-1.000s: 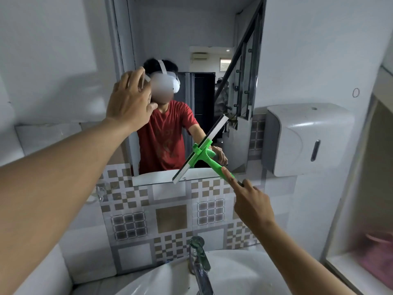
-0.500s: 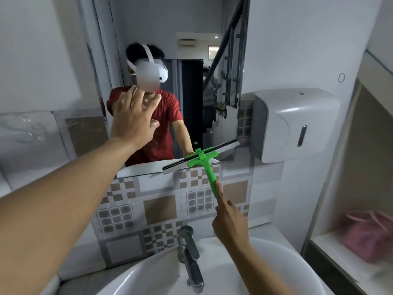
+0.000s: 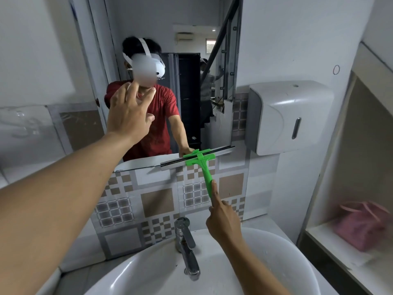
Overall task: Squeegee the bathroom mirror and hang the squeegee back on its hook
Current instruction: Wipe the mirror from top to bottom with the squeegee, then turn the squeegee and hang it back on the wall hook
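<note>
Head view: the right hand [image 3: 223, 222] holds the green squeegee [image 3: 201, 161] by the lower end of its handle, with the index finger extended along the handle and the remaining fingers curled around it; the grip is pressed together on the handle. The squeegee handle points up from the hand, slightly tilted to the left. The blade runs nearly level, its right end a little higher, and lies along the bottom edge of the mirror [image 3: 191, 92], at the mirror's lower right corner. The blade overlaps both the mirror edge and the top of the patterned tile wall [image 3: 157, 201] below it. The left hand [image 3: 128, 112] is raised in front of the mirror, well apart from the squeegee, with fingers spread and holding nothing; whether the fingertips touch the glass cannot be told. The mirror reflects the person in a red shirt wearing a white headset. A white wall dispenser [image 3: 291, 116] is mounted just beside the mirror's right edge, above and to the right of the blade. Below the hands, a chrome faucet [image 3: 187, 250] stands at the back of a white sink [image 3: 282, 258]. At the right, a recessed shelf [image 3: 340, 265] carries a pink bag [image 3: 361, 226], which is blurred. The squeegee hook is not identifiable in this view.
</note>
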Tool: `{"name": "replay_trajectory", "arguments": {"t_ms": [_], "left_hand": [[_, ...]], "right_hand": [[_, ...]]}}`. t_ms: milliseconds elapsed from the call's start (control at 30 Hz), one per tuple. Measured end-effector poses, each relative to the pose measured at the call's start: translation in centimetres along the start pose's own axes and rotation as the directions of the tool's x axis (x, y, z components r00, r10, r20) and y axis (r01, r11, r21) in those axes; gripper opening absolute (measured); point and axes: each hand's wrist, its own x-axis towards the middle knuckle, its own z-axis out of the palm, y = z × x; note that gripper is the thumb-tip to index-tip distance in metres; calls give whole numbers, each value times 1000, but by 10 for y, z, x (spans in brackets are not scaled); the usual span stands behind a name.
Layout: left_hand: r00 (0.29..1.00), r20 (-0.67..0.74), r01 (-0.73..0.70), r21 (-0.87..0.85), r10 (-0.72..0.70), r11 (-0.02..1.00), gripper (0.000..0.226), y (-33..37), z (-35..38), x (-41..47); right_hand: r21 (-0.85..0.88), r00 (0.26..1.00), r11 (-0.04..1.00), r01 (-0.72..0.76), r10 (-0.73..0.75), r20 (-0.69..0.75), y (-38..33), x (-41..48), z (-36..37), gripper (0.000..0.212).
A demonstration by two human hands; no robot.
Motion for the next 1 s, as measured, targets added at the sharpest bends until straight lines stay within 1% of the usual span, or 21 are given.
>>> {"name": "replay_trajectory", "arguments": {"t_ms": [167, 367, 433, 467, 567, 600, 633, 733, 867, 933, 1000], "left_hand": [[1000, 13, -8, 3, 8, 1000, 76, -1, -1, -1], [999, 42, -13, -6, 14, 1000, 78, 0, -3, -1], [999, 52, -12, -7, 12, 1000, 78, 3, -5, -4], [998, 61, -9, -6, 9, 1000, 77, 6, -6, -7], [994, 103, -17, -37, 21, 999, 77, 23, -13, -20], [992, 121, -23, -67, 31, 998, 76, 31, -17, -25], [989, 140, -31, -99, 45, 995, 73, 41, -21, -33], [973, 206, -57, -219, 103, 974, 64, 79, -39, -55], [949, 240, -93, -402, 203, 911, 57, 134, -73, -81], [922, 295, -92, -462, 250, 882, 55, 159, -89, -93], [876, 373, -111, -461, 305, 881, 49, 181, -100, -105]], "right_hand": [[19, 997, 1000, -10, 9, 74, 6, -8, -6, 96], [-22, 994, 1000, 3, 0, 108, 13, -17, -17, 90], [-23, 994, 1000, -11, 14, 109, 15, -20, -24, 85], [-3, 995, 1000, -24, 24, 97, 14, -21, -29, 77], [38, 997, 999, -18, 15, 81, 15, -26, -52, 35], [29, 996, 1000, -12, 9, 88, 16, -28, -62, 25], [6, 995, 1000, -2, 1, 97, 17, -30, -73, 20], [-82, 994, 995, 59, -51, 99, 22, -35, -102, 20], [-158, 983, 972, 174, -163, 81, 31, -44, -140, 21], [-220, 975, 949, 224, -218, 51, 34, -46, -161, 21], [-283, 957, 915, 287, -287, 41, 34, -47, -183, 21]]}}
